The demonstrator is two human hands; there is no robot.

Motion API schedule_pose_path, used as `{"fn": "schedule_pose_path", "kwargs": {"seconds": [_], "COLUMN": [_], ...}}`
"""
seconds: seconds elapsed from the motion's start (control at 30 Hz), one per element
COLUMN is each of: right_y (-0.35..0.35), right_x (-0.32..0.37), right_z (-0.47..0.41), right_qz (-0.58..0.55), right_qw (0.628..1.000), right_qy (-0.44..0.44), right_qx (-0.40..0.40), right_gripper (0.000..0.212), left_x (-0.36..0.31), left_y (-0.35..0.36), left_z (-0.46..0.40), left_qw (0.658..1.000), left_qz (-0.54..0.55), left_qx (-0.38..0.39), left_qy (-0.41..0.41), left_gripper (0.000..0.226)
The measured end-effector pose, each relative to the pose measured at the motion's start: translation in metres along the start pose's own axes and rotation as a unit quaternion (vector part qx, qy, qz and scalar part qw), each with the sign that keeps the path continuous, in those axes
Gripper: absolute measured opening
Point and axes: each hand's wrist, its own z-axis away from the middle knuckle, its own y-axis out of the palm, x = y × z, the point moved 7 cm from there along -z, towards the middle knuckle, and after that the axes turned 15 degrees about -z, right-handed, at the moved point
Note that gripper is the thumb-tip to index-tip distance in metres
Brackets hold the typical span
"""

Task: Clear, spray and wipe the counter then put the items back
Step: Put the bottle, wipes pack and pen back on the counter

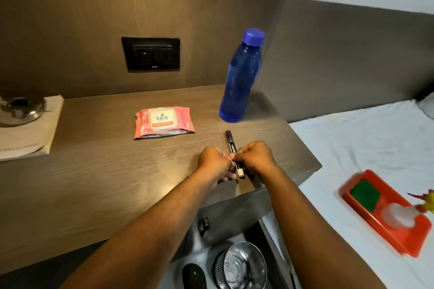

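A black marker pen (pixel 230 144) lies on the brown wooden counter (pixel 98 171) near its right front corner. My left hand (pixel 215 163) and my right hand (pixel 254 158) both pinch the pen's near half, one from each side. A pink pack of wet wipes (pixel 163 122) lies flat in the middle of the counter. Behind the pen a blue water bottle (pixel 240 77) with a blue cap stands upright near the right edge. On the white bed to the right, an orange tray (pixel 385 213) holds a green sponge (pixel 365 193) and a spray bottle (pixel 399 214), blurred.
A book (pixel 28 138) with a metal bowl (pixel 21 109) on it lies at the counter's left end. A black wall socket (pixel 151 54) sits above the counter. Below the counter's front, a lower shelf holds a clear lidded container (pixel 242 265) and a black round object (pixel 193 274).
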Motion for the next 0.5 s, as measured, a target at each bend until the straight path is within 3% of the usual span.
{"fn": "schedule_pose_path", "kwargs": {"seconds": [0.13, 0.23, 0.33, 0.5], "right_y": [-0.002, -0.001, 0.030, 0.169], "right_x": [-0.002, 0.010, 0.045, 0.126], "right_z": [0.003, 0.003, -0.001, 0.020], "right_qz": [-0.053, -0.112, -0.102, -0.078], "right_qw": [0.998, 0.994, 0.992, 0.976], "right_qy": [0.027, 0.002, -0.069, -0.154], "right_qx": [0.018, -0.020, -0.022, 0.136], "right_gripper": [0.032, 0.026, 0.030, 0.030], "left_x": [-0.007, -0.005, 0.008, 0.063], "left_y": [-0.005, -0.034, -0.097, -0.265], "left_z": [-0.002, -0.008, -0.009, 0.030], "left_qw": [0.997, 0.998, 0.998, 0.952], "left_qz": [-0.057, -0.066, -0.031, 0.014], "left_qx": [0.045, 0.023, -0.057, -0.304], "left_qy": [-0.006, 0.004, 0.018, -0.029], "left_gripper": [0.014, 0.006, 0.011, 0.020]}}
